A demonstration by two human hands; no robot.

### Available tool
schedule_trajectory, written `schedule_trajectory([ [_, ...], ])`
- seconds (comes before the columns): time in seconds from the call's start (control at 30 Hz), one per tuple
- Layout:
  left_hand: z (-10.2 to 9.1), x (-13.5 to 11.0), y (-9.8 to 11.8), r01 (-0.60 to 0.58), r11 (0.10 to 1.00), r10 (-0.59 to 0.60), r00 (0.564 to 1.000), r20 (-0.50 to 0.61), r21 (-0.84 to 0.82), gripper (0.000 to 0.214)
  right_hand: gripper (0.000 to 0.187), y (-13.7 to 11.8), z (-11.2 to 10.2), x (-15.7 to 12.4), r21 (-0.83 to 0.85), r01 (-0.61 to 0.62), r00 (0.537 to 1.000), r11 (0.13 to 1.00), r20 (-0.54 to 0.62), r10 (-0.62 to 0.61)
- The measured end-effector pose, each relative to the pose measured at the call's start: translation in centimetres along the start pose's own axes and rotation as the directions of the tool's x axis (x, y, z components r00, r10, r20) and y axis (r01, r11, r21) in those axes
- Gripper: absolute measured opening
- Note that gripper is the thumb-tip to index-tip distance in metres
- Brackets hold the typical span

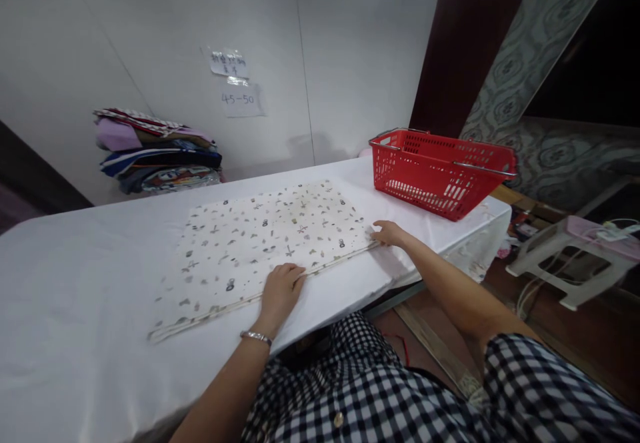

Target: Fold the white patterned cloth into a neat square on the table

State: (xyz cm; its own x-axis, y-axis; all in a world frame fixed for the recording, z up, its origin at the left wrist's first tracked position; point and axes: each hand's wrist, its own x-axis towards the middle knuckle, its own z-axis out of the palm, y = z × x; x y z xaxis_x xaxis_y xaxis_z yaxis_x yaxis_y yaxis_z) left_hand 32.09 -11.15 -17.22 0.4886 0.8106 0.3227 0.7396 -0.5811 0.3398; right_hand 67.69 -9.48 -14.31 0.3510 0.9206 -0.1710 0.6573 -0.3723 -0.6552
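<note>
A folded white cloth (270, 230) printed with small grey and brown figures lies flat on the white-covered table. Several layers show along its near edge. My left hand (281, 291) rests on that edge near the middle, fingers lying flat on the fabric; a bracelet circles the wrist. At the near right corner, my right hand (389, 233) has its fingers bent round the cloth's edge, with the index finger slightly raised. The undersides of the fingers are hidden.
A red plastic basket (425, 176) with metal handles stands at the table's right end. Folded fabrics (160, 150) are piled at the back left. Paper signs (243, 99) hang on the wall. A plastic stool (570, 256) stands right of the table (90, 283).
</note>
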Motion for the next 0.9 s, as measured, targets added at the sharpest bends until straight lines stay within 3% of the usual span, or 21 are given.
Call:
schedule_trajectory([
  [0.2, 0.2, -0.2, -0.1, -0.013, 1.0, 0.015, 0.999, -0.051, 0.024, 0.026, 0.045, -2.8, -0.5, 0.0, 0.138, 0.007, 0.999, 0.99, 0.045, -0.013],
  [0.33, 0.0, -0.3, 0.1, -0.009, 0.999, 0.011, 0.998, -0.06, 0.048, 0.023, 0.036, -4.6, -1.3, 0.5, 0.38, 0.163, 0.986, 0.91, -0.045, -0.158],
  [0.4, 0.0, -0.3, 0.1, -0.012, 0.998, 0.015, 0.998, -0.054, 0.055, 0.023, 0.037, -4.2, -1.2, 0.5, 0.391, 0.119, 0.993, 0.913, -0.039, -0.113],
  [0.5, 0.1, -0.4, 0.1, -0.022, 0.998, 0.025, 0.998, -0.057, 0.065, 0.022, 0.043, -2.5, -0.4, 0.3, 0.271, -0.037, 0.999, 0.962, 0.025, 0.032],
  [0.6, 0.3, -0.4, -0.1, -0.031, 0.997, 0.036, 0.997, -0.064, 0.076, 0.021, 0.049, -0.9, 0.3, 0.1, 0.17, -0.1, 0.995, 0.98, 0.035, 0.095],
  [0.9, 0.4, -0.4, -0.1, -0.045, 0.995, 0.052, 0.996, -0.078, 0.092, 0.02, 0.042, -1.3, 0.3, 0.7, -0.268, -0.114, 0.993, 0.957, 0.009, 0.12],
])
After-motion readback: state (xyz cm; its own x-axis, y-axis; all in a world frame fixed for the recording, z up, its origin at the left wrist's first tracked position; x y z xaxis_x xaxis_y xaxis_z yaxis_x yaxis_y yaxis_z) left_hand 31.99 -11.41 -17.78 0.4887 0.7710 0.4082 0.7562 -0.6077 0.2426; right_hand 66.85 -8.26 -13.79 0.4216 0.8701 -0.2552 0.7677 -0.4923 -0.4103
